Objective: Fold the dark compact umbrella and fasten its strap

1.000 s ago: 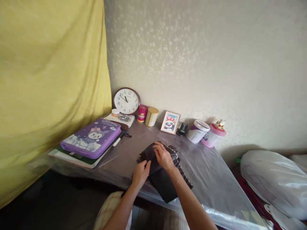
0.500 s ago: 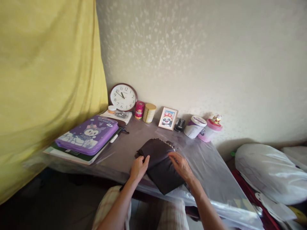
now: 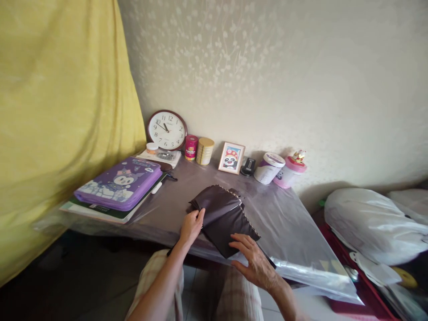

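A folded dark brown cloth (image 3: pixel 223 213) with a pale stitched edge lies near the front edge of a table (image 3: pixel 287 223) covered in clear plastic. My left hand (image 3: pixel 191 225) rests on the cloth's left edge, fingers curled over it and pinching the fabric. My right hand (image 3: pixel 254 262) is at the cloth's near right corner, fingers stretched out and touching the edge, palm over the table's front lip.
Along the wall stand a round clock (image 3: pixel 166 129), a red tin (image 3: pixel 191 147), a gold tin (image 3: pixel 204 151), a framed panda picture (image 3: pixel 231 158) and two tubs (image 3: pixel 269 168). A purple case (image 3: pixel 119 183) lies on books at left. Yellow curtain (image 3: pixel 60 111) left; white bags (image 3: pixel 371 225) right.
My right hand slid from the top of the cloth down to its near right corner, smoothing it flat. My left hand stayed on the left edge. The view shifted down and right.
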The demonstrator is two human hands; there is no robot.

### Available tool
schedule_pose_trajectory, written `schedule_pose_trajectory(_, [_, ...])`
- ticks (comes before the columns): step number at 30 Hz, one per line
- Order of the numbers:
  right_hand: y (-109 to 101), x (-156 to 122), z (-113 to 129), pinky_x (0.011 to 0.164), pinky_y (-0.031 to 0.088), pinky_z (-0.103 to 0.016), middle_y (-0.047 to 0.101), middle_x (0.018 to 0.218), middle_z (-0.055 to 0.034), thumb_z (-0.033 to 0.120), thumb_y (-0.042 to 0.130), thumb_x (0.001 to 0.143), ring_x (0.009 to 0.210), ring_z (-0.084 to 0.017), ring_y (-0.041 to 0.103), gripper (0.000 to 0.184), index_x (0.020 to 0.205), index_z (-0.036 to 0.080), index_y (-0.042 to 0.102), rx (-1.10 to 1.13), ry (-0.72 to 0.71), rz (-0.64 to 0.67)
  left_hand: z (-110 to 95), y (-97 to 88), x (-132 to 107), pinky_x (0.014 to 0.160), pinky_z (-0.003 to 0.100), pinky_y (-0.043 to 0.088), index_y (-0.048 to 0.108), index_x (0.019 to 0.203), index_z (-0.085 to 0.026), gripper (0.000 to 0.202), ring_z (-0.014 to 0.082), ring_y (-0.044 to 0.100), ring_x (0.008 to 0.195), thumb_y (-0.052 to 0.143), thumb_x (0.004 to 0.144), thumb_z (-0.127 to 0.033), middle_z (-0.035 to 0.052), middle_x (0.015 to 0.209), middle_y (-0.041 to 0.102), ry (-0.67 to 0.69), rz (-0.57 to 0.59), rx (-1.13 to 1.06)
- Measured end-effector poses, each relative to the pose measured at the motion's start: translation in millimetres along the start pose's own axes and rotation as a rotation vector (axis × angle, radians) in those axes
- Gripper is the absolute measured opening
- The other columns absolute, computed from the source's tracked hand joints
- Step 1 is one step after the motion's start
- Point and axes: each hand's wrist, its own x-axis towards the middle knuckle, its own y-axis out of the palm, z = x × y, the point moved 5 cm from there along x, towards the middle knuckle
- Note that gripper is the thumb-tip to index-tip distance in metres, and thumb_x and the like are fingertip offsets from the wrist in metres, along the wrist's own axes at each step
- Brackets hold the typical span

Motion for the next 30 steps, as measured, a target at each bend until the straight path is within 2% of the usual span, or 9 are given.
schedule_pose_trajectory(4, [3, 3, 0, 0.098, 0.038, -0.042, 0.051, 0.124, -0.0078, 0.02, 0.056, 0.078, 0.118, -0.022, 0.043, 0.032, 0.111, 0.023, 0.054, -0.019, -0.014, -0.042, -1, -0.5, -1, 0.052, 0.023, 0.023, 0.044, 0.05, -0.019, 0.046, 0.0105, 0.04, 0.049, 0.032, 0.084, -0.047, -0.0018, 0.046, 0.043, 0.004, -0.001, -0.002])
schedule_pose_trajectory(10, [-4, 8, -1, 0.094, 0.043, -0.039, 0.056, 0.116, -0.0073, 0.018, 0.051, 0.082, 0.112, -0.021, 0.048, 0.024, 0.104, 0.023, 0.058, -0.024, -0.006, -0.101, -2, -1.6, -1, 0.052, 0.023, 0.023, 0.045, 0.05, -0.019, 0.046, 0.0109, 0.04, 0.049, 0.032, 0.084, -0.047, -0.001, 0.047, 0.046, 0.005, 0.007, 0.0])
schedule_pose_trajectory(15, [-7, 8, -6, 0.091, 0.045, -0.04, 0.057, 0.115, -0.007, 0.014, 0.047, 0.082, 0.108, -0.021, 0.051, 0.026, 0.104, 0.024, 0.057, -0.059, 0.016, -0.132, -2, -1.7, -2, 0.052, 0.023, 0.024, 0.046, 0.051, -0.019, 0.046, 0.0109, 0.041, 0.049, 0.032, 0.084, -0.047, -0.0009, 0.047, 0.047, 0.008, 0.011, -0.003])
schedule_pose_trajectory(21, [-7, 5, -20, 0.086, 0.047, -0.041, 0.057, 0.116, -0.0068, 0.012, 0.045, 0.08, 0.1, -0.023, 0.055, 0.026, 0.099, 0.024, 0.059, -0.213, 0.049, -0.144, -3, -1.7, -2, 0.052, 0.023, 0.023, 0.044, 0.05, -0.019, 0.046, 0.0106, 0.04, 0.049, 0.032, 0.084, -0.047, -0.0015, 0.048, 0.046, 0.013, 0.001, -0.008])
schedule_pose_trajectory(24, [-9, 4, -26, 0.083, 0.048, -0.037, 0.059, 0.112, -0.0063, 0.014, 0.043, 0.083, 0.096, -0.021, 0.058, 0.022, 0.093, 0.024, 0.06, -0.232, 0.078, -0.157, -3, -2.1, -2, 0.052, 0.024, 0.022, 0.042, 0.05, -0.019, 0.045, 0.0105, 0.04, 0.049, 0.033, 0.084, -0.047, -0.0015, 0.048, 0.045, 0.018, -0.01, -0.005])
schedule_pose_trajectory(30, [-20, 17, -34, 0.069, 0.052, -0.026, 0.059, 0.111, -0.006, 0.018, 0.036, 0.089, 0.085, -0.016, 0.064, 0.022, 0.099, 0.023, 0.055, -0.104, 0.182, -0.233, -2, -1.7, -2, 0.051, 0.024, 0.021, 0.045, 0.052, -0.019, 0.045, 0.0104, 0.039, 0.047, 0.032, 0.085, -0.047, -0.0017, 0.047, 0.046, 0.019, -0.011, -0.008])
